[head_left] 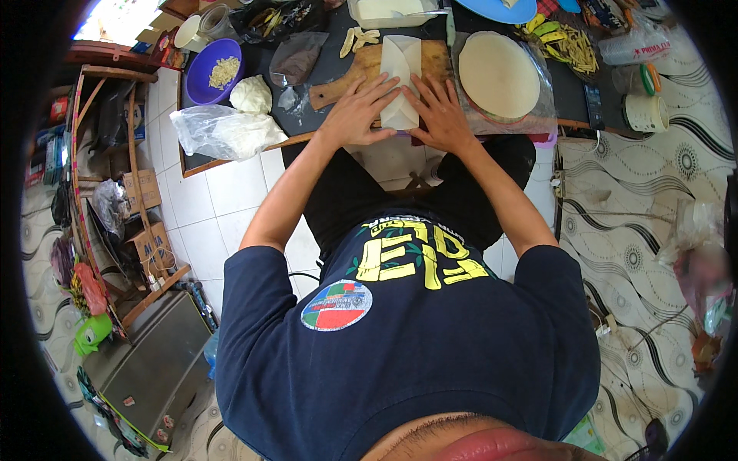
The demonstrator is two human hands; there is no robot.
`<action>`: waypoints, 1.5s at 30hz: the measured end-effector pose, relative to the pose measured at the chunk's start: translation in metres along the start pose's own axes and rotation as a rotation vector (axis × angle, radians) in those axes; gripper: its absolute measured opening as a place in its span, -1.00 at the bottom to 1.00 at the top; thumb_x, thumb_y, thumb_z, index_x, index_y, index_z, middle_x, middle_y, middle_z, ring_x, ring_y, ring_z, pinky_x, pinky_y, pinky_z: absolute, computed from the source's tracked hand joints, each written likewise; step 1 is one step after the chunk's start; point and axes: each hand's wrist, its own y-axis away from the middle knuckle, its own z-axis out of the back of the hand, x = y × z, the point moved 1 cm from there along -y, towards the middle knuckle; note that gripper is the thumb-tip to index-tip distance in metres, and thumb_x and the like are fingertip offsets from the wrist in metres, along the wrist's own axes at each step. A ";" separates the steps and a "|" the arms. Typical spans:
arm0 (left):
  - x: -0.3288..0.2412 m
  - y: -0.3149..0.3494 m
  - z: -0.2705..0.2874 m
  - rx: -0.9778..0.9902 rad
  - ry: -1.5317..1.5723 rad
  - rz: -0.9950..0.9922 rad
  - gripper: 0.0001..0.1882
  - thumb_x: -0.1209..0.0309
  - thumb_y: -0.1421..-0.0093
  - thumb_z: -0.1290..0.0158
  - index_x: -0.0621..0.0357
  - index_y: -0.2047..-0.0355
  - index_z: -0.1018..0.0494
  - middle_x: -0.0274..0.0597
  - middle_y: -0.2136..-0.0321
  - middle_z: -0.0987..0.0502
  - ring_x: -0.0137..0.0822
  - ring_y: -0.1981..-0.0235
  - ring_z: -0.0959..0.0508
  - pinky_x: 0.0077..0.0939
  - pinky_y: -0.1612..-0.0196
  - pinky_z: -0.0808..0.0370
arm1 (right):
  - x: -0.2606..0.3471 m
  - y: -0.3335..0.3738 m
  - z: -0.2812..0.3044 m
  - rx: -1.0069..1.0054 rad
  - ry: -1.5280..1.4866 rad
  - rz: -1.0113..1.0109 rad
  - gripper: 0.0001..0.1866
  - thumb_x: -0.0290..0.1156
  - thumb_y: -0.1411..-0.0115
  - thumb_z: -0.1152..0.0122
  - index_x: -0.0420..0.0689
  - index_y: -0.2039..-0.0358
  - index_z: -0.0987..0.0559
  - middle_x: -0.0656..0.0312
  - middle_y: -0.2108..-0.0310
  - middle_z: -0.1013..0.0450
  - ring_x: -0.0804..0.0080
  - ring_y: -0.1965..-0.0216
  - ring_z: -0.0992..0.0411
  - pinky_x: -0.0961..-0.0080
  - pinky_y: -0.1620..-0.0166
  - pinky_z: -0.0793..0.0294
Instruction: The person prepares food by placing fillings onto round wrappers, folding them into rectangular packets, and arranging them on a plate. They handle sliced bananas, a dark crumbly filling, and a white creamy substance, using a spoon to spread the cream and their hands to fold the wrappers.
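A pale spring roll wrapper [400, 55], its sides folded in to a long strip, lies on a wooden cutting board [334, 95]. My left hand [358, 112] rests on its left edge, fingers spread. From the other side my right hand [441, 115] presses its right edge, fingers also stretched out. Both hands touch the wrapper near its middle, and whatever may lie under the folds is hidden. Just right of the board sits a stack of round wrappers [500, 75] on clear plastic. Several banana slices [358, 40] lie beyond the board's handle.
To the left stand a purple bowl [201, 73] of chopped pale pieces, plastic bags of white powder [251, 95] and a bag of brown powder [298, 60]. At the back are a white tub [388, 9] and blue plate [500, 9]. Banana peels [569, 50] lie right.
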 end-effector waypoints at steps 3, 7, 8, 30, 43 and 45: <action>0.000 -0.001 0.002 0.017 0.027 0.000 -0.06 -0.02 -0.08 -0.22 0.02 -0.42 -0.19 -0.19 -0.45 -0.12 -0.07 -0.48 -0.07 0.12 -0.43 -0.10 | 0.002 -0.001 -0.001 0.045 0.117 -0.031 -0.13 -0.19 -0.15 -0.25 0.19 -0.47 -0.16 0.15 -0.50 0.00 -0.04 -0.47 0.02 -0.25 -0.44 0.12; -0.001 -0.002 0.007 0.024 0.005 -0.015 -0.02 0.19 0.05 -0.31 0.01 -0.41 -0.21 -0.18 -0.40 -0.20 -0.05 -0.44 -0.13 0.07 -0.41 -0.14 | 0.002 -0.001 -0.002 -0.002 0.094 -0.022 -0.19 -0.29 -0.14 -0.22 0.22 -0.44 -0.23 0.20 -0.48 -0.05 -0.03 -0.45 -0.01 -0.22 -0.42 0.05; -0.001 -0.001 0.006 0.023 0.016 -0.013 -0.03 0.22 0.07 -0.32 0.02 -0.39 -0.24 -0.17 -0.38 -0.22 -0.05 -0.42 -0.16 0.06 -0.40 -0.16 | -0.001 0.001 -0.004 -0.014 0.075 -0.009 -0.21 -0.31 -0.14 -0.22 0.22 -0.42 -0.26 0.22 -0.47 -0.08 -0.02 -0.45 -0.03 -0.20 -0.42 0.02; 0.010 -0.009 0.003 -0.212 0.157 -0.010 -0.68 0.57 -0.08 -0.12 0.16 0.11 -0.57 -0.16 -0.04 -0.56 -0.11 -0.17 -0.49 -0.15 -0.23 -0.38 | -0.010 -0.018 -0.003 -0.236 -0.141 0.038 -0.43 -0.51 0.11 -0.38 0.09 -0.02 -0.64 0.28 -0.14 -0.46 0.08 -0.19 -0.34 0.09 -0.20 -0.34; 0.019 -0.023 -0.001 -0.269 0.196 0.097 -0.61 0.45 -0.09 -0.25 0.13 0.03 -0.60 -0.19 0.00 -0.60 -0.10 -0.11 -0.51 -0.19 -0.17 -0.39 | -0.020 -0.037 -0.008 -0.315 -0.209 0.034 -0.74 -0.42 -0.07 -0.42 -0.06 0.18 -0.69 0.24 0.12 -0.55 0.13 -0.01 -0.44 0.21 -0.06 -0.43; 0.023 -0.025 -0.002 -0.285 0.243 0.106 -0.67 0.43 -0.09 -0.27 0.15 0.10 -0.62 -0.18 0.06 -0.62 -0.09 -0.06 -0.53 -0.20 -0.14 -0.41 | -0.019 -0.041 -0.009 -0.340 -0.260 0.003 -0.80 -0.41 -0.12 -0.40 -0.12 0.22 -0.70 0.20 0.16 -0.57 0.12 0.02 -0.45 0.22 -0.03 -0.43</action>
